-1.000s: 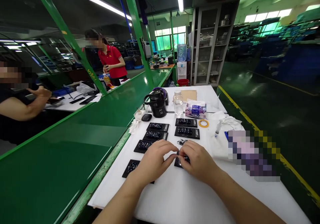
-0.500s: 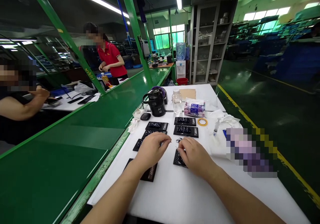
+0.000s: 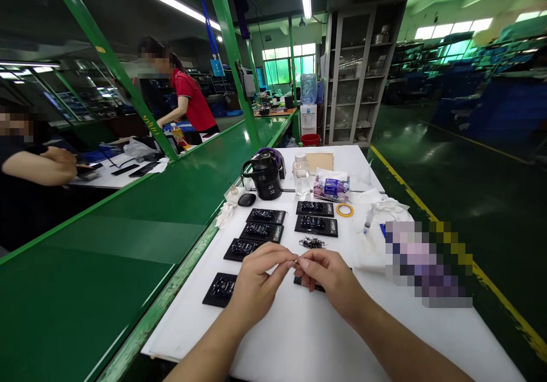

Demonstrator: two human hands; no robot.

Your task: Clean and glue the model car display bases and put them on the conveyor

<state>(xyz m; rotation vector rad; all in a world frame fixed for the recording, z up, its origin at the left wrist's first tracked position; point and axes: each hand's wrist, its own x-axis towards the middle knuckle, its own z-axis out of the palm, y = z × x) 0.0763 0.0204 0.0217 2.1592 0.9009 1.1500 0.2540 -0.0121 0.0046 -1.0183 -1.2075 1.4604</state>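
Over a smooth white tabletop [image 3: 290, 342], you are pinching with both hands, the thumb and fingers of your left hand [image 3: 260, 282] meeting those of your right hand [image 3: 332, 275] tip to tip. Both pinches are looking closed, but whether they are grasping anything you cannot tell from here: whatever may be between them is too small to make out. Beneath your right hand and mostly hidden by it, a flat black rectangular plate [image 3: 298, 282] is lying on the tabletop. By the pose, you are probably doing fine fingertip work on some tiny piece, a step likely calling next for a light, steady pinch. Just beyond your fingertips, a loose heap of thin, curling black strips [image 3: 314, 242] is resting. Farther past your right hand, two matching black plates [image 3: 317, 226] are lying one behind the other; beyond and left of your left hand, four more black plates [image 3: 261, 232] are forming a column, the nearest partly covered by that hand. Their flat borders are showing a woven-looking texture, while glossy, rounded black forms are rising from their middles, catching the overhead light.
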